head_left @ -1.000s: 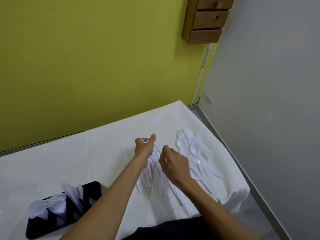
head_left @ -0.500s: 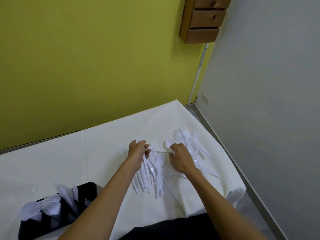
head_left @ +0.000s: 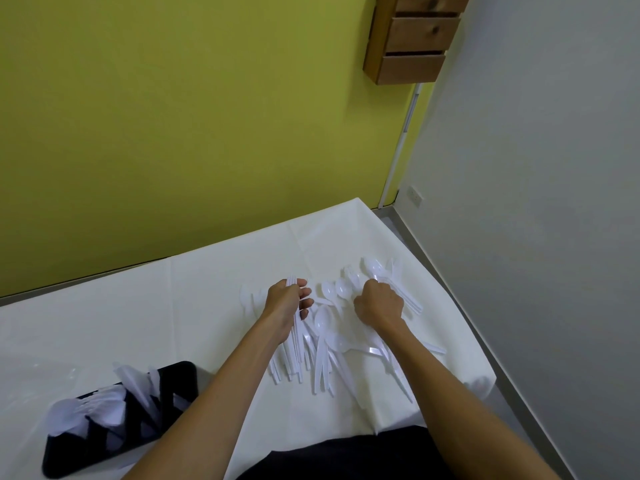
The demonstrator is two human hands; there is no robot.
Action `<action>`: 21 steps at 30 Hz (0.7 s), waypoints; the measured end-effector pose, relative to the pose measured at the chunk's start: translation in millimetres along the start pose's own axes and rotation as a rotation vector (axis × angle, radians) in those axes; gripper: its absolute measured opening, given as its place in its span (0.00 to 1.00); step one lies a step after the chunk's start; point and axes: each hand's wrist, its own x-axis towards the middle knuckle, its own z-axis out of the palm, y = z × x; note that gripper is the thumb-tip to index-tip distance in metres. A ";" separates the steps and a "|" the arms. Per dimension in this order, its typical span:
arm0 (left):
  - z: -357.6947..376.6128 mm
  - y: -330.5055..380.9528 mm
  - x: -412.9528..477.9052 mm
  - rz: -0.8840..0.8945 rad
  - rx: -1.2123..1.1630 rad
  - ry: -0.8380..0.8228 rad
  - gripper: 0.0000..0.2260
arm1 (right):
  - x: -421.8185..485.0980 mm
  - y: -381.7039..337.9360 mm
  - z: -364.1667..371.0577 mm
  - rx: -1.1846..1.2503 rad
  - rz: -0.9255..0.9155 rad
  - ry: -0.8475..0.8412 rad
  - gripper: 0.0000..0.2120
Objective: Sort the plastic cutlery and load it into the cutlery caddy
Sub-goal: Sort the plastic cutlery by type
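Two bare hands work over a spread of white plastic cutlery [head_left: 329,334] lying on a table covered with a white cloth [head_left: 207,306]. Left hand [head_left: 285,304]: fingers curled round a bundle of white handles [head_left: 294,341], whose upper ends show above the knuckles and whose lower ends fan out toward the table's near edge. Right hand [head_left: 379,303]: fingers curled down onto a group of spoons and forks [head_left: 377,271] at the right side of the spread; whether it grasps a piece or only rests on them cannot be determined. Several loose spoons [head_left: 323,322] lie between the two hands. Black cutlery caddy [head_left: 104,445]: located at the near left of the table, well apart from the spread, with white cutlery already standing in its compartments. A wooden drawer unit [head_left: 412,36] hangs on the yellow-green wall [head_left: 173,116].
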 end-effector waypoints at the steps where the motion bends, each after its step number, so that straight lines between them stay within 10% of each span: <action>1: 0.5 0.2 -0.7 0.002 0.006 -0.003 0.12 | -0.5 0.8 -1.8 -0.015 -0.019 -0.032 0.12; 14: 25.0 -2.9 -0.5 0.182 0.261 -0.111 0.19 | -46.3 -26.5 -0.4 0.022 -0.330 0.299 0.06; 21: 14.2 -0.8 8.2 0.163 0.129 0.050 0.10 | -22.9 -8.6 -4.7 0.424 -0.282 0.042 0.18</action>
